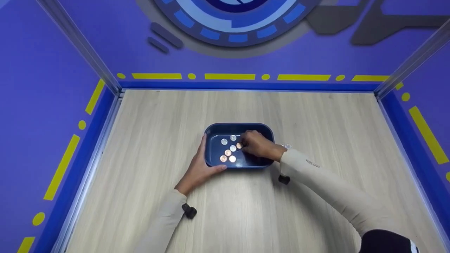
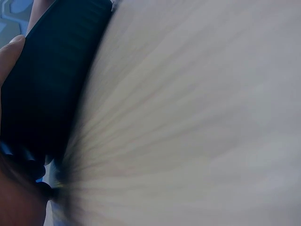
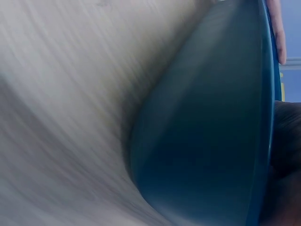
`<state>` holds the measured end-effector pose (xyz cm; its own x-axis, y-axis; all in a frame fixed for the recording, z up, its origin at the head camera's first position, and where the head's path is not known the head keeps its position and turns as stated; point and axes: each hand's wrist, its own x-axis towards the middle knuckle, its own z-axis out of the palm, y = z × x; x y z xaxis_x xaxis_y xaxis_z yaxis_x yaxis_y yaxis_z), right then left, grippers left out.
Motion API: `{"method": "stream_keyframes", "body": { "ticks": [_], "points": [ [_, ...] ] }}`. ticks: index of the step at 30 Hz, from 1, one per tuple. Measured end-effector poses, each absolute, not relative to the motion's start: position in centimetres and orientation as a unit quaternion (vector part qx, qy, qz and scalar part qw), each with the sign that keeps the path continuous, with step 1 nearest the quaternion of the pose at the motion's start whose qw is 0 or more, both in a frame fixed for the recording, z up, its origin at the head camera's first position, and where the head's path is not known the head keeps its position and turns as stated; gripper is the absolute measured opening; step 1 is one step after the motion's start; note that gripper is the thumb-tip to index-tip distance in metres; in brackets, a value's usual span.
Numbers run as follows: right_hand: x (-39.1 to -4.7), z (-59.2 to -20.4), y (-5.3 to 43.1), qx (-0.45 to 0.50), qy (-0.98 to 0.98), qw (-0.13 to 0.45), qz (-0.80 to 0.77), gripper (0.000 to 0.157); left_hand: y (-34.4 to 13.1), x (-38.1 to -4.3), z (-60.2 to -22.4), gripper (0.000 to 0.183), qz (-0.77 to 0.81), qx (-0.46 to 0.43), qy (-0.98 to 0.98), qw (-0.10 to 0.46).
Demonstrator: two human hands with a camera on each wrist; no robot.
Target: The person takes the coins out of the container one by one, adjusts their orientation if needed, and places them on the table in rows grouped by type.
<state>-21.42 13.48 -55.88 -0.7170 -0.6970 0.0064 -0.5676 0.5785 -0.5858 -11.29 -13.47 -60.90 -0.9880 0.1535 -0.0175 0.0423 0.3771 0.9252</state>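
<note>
A dark blue rectangular tray [image 1: 212,165] with rounded corners stands mid-table. Several coins [image 1: 228,153], some silvery and some copper-coloured, lie spread over its floor. My left hand [image 1: 200,168] grips the tray's near left corner, thumb along the front rim and fingers against the left side. Inside the tray, towards its right half, my right hand [image 1: 256,143] reaches down with bent fingers beside a copper-coloured coin [image 1: 239,145]. Its fingertips are hidden, so whether it pinches a coin cannot be told. Both wrist views mainly show the tray's outer wall [image 3: 202,136].
Small shiny pieces [image 1: 287,146] show just beyond the right wrist, partly hidden by it. The pale wooden table [image 1: 158,140] is bounded by blue panels [image 1: 246,63] with metal edging at the back and both sides.
</note>
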Motion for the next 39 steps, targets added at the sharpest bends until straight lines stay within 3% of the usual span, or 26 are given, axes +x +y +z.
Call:
{"method": "stream_keyframes", "body": {
  "ticks": [17, 39],
  "points": [
    [-22.1, -55.9, 12.8, -0.357, 0.886, 0.136, -0.261, 0.010, -13.7, -11.3, -61.0, 0.142, 0.569, 0.065, 0.819, 0.048],
    [-22.0, -55.5, 12.7, -0.319, 0.900, 0.168, -0.246, 0.012, -13.6, -11.2, -60.9, 0.141, 0.556, 0.064, 0.827, 0.050]
  ]
}}
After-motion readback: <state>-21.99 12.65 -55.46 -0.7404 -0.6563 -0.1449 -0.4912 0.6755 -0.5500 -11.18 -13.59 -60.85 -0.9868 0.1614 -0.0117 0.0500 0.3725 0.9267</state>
